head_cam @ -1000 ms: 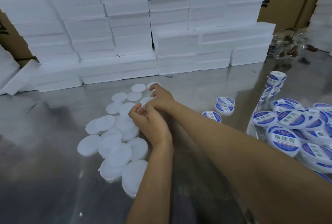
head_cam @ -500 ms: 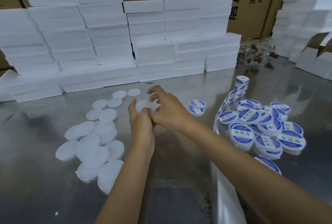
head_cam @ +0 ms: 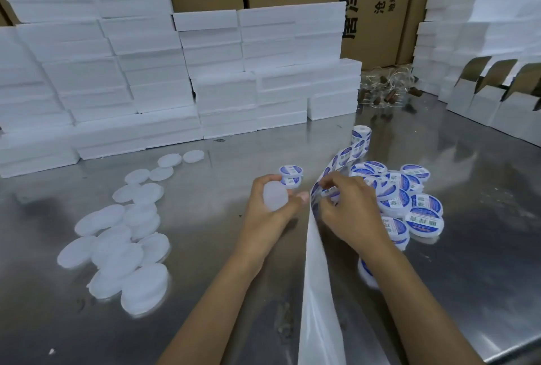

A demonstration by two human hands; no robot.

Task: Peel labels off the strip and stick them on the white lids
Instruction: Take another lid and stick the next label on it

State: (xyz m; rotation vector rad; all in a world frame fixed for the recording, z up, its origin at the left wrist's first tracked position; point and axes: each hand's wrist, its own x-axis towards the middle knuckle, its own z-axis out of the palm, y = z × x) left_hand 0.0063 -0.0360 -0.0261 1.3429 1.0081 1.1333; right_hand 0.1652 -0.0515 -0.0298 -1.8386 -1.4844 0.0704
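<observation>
— White plastic, that blank lid (head_cam: 274,196): which hand has it?

— From the head camera, the left hand (head_cam: 270,203) grips it, fingers curled round its rim, flat face turned up toward the camera.

— And the label strip (head_cam: 341,157)?

— It runs from the roll (head_cam: 361,135) at the far right, down and toward the person, and its bare backing trails off the table's near edge. The long axis goes far-to-near, passing just right of the held lid.

— So the right hand (head_cam: 347,209) is nearer to it?

— It is on it, fingertips pinching at a label on the strip, just beside the left thumb. The label must travel only a short way left to reach the lid.

— Other lids?

— Unlabelled lids (head_cam: 126,236) lie well to the left on the steel table (head_cam: 468,262); labelled lids (head_cam: 409,203) are heaped right of the right hand.
</observation>
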